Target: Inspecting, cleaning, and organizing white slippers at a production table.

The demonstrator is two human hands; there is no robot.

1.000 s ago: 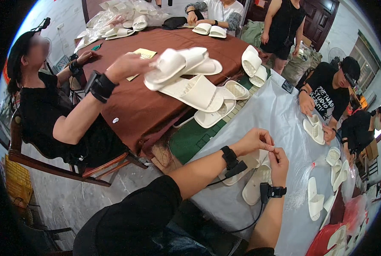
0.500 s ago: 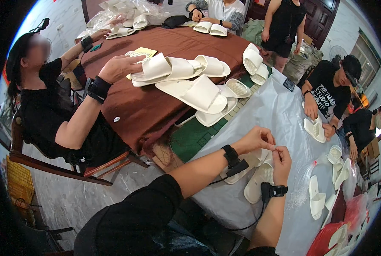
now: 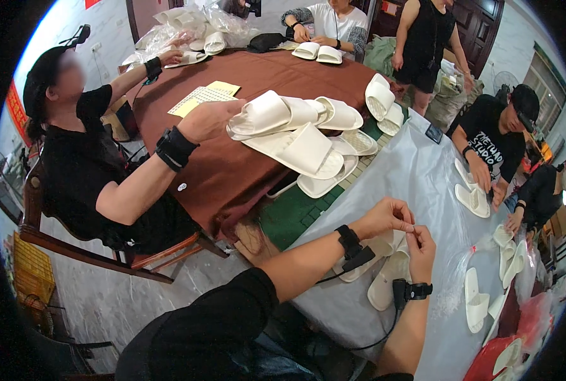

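Note:
My left hand and my right hand meet fingertip to fingertip above the table with the pale plastic sheet. Both pinch a small pale thing, too small to make out. Each wrist wears a black band with a cable. Right under my hands lies a pair of white slippers. A crumpled clear plastic bag lies just right of my right hand.
A seated person on the left holds stacked white slippers over a brown table, where more slippers and yellow sheets lie. Other people handle slippers at the right edge and at the far end.
The person on the left has swung the stacked slippers to the right over the brown table. My hands stay almost where they were, fingertips still together.

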